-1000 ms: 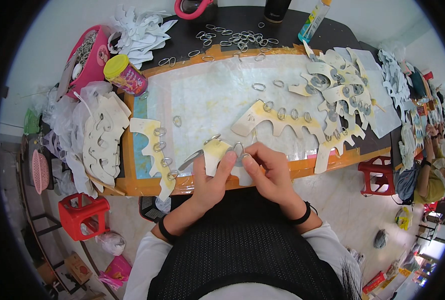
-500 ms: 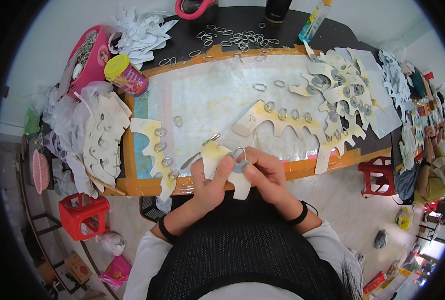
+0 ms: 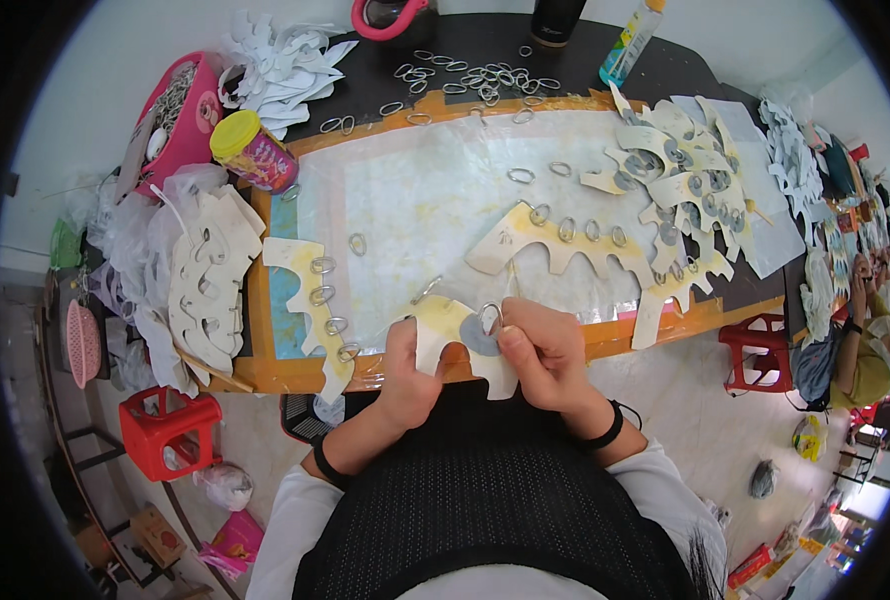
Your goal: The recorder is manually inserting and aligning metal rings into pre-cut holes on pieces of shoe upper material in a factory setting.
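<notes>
Left hand [image 3: 405, 365]: closed on the left edge of a cream, wavy-edged flat cut-out piece [image 3: 445, 335], thumb on top.
Right hand [image 3: 545, 350]: fingers pinched on a small oval metal ring [image 3: 491, 316], pressed onto a grey patch of the same piece.
Cut-out piece: held between both hands at the near table edge, just above the orange-taped border [image 3: 265, 350].
Nearby: a similar strip with rings [image 3: 317, 300] to the left; loose metal rings [image 3: 475, 80] far across the table; a yellow-lidded canister [image 3: 253, 150] at the far left.
</notes>
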A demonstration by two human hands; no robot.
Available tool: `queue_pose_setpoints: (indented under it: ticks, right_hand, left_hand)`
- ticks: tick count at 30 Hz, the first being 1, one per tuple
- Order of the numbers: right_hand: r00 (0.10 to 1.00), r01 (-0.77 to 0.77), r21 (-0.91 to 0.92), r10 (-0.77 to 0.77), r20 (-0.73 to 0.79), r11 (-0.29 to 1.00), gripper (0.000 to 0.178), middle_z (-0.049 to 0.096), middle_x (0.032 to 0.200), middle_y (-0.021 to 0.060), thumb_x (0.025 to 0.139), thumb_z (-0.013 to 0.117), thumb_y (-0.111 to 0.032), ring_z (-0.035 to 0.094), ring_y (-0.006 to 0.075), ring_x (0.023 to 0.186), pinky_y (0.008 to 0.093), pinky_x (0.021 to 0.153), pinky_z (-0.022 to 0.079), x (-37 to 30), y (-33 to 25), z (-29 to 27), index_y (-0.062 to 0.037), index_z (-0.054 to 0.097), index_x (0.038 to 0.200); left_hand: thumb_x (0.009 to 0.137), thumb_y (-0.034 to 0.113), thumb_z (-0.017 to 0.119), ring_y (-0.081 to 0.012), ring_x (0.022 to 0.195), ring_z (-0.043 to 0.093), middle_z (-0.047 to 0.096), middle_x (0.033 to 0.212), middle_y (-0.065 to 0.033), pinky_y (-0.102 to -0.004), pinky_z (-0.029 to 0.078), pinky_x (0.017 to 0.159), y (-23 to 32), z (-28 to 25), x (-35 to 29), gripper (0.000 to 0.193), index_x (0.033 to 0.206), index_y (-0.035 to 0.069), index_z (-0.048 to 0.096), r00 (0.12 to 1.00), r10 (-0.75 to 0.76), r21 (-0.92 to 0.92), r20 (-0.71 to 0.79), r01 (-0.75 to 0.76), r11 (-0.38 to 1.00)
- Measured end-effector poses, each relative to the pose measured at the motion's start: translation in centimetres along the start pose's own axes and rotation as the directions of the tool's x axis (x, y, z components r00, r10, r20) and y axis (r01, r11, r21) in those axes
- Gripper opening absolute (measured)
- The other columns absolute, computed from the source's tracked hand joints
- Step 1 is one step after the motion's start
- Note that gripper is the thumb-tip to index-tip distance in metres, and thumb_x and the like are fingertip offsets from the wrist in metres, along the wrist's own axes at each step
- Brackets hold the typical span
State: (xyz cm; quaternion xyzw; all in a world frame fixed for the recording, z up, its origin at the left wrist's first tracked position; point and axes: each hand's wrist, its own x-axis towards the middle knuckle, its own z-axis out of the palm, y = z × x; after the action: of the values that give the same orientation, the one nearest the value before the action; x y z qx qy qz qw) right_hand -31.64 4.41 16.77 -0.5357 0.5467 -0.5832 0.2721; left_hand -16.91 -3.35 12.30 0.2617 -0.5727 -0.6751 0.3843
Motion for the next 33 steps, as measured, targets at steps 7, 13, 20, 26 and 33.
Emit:
queue_pose_setpoints:
  ticks: [7, 13, 20, 26, 33]
  right_hand:
    - [0.994, 0.106, 0.162, -0.098, -0.055, 0.981, 0.019, 0.044, 0.065, 0.01, 0.092, 0.054, -0.011, 0.045, 0.0236, 0.058, 0.0323, 0.055, 0.037, -0.6, 1.4, 1.2, 0.0015, 0.054, 0.077]
    - [0.965, -0.26, 0.444, 0.246, 0.09, 0.858, 0.025, 0.041, 0.063, 0.0077, 0.092, 0.057, -0.02, 0.04, 0.014, 0.059, 0.03, 0.056, 0.035, -1.5, 2.9, 1.0, 0.0, 0.053, 0.076]
    - [0.996, -0.07, 0.086, 0.065, 0.063, 0.994, 0.02, 0.039, 0.064, 0.0076, 0.085, 0.067, -0.012, 0.038, 0.0152, 0.058, 0.0307, 0.053, 0.033, -0.6, 1.0, 0.4, -0.0004, 0.052, 0.077]
    - [0.998, -0.02, 0.107, 0.014, 0.057, 0.994, 0.018, 0.04, 0.065, 0.0078, 0.088, 0.064, -0.01, 0.039, 0.0172, 0.056, 0.0297, 0.052, 0.032, -0.8, 1.7, -0.1, -0.0007, 0.052, 0.077]
    - [0.973, -0.191, 0.141, 0.169, 0.158, 0.971, 0.015, 0.048, 0.069, 0.0036, 0.088, 0.065, -0.012, 0.043, 0.0117, 0.061, 0.0273, 0.055, 0.034, -1.5, 3.3, -1.8, -0.0013, 0.056, 0.083]
  left_hand:
    - [0.093, 0.013, 0.061, -0.0053, 0.067, 0.054, 0.061, 0.078, 0.002, -0.0219, 0.043, 0.061, 1.4, 0.8, 0.3, 0.014, 0.096, 0.0, 0.064, 0.974, -0.171, -0.407, 0.15, 0.218, 0.887]
    - [0.093, 0.015, 0.062, -0.0114, 0.08, 0.056, 0.061, 0.092, -0.007, -0.0255, 0.045, 0.067, 0.0, -0.2, 0.2, 0.021, 0.103, -0.002, 0.06, 0.987, -0.05, -0.236, 0.154, 0.086, 0.968]
    - [0.094, 0.02, 0.062, -0.0076, 0.076, 0.055, 0.062, 0.085, -0.0024, -0.0231, 0.044, 0.066, 0.5, 0.1, 0.3, 0.021, 0.1, -0.001, 0.062, 0.99, -0.078, -0.247, 0.118, 0.105, 0.963]
    - [0.095, 0.015, 0.06, -0.0088, 0.083, 0.059, 0.063, 0.096, -0.0039, -0.0245, 0.047, 0.072, 0.2, -0.2, 0.2, 0.026, 0.115, -0.002, 0.056, 0.997, 0.002, -0.15, 0.079, 0.01, 0.989]
    - [0.095, 0.006, 0.056, -0.0153, 0.096, 0.063, 0.065, 0.108, -0.0106, -0.028, 0.052, 0.083, 0.4, -1.0, 1.5, 0.026, 0.119, -0.005, 0.055, 0.996, -0.085, -0.365, 0.007, 0.081, 0.928]
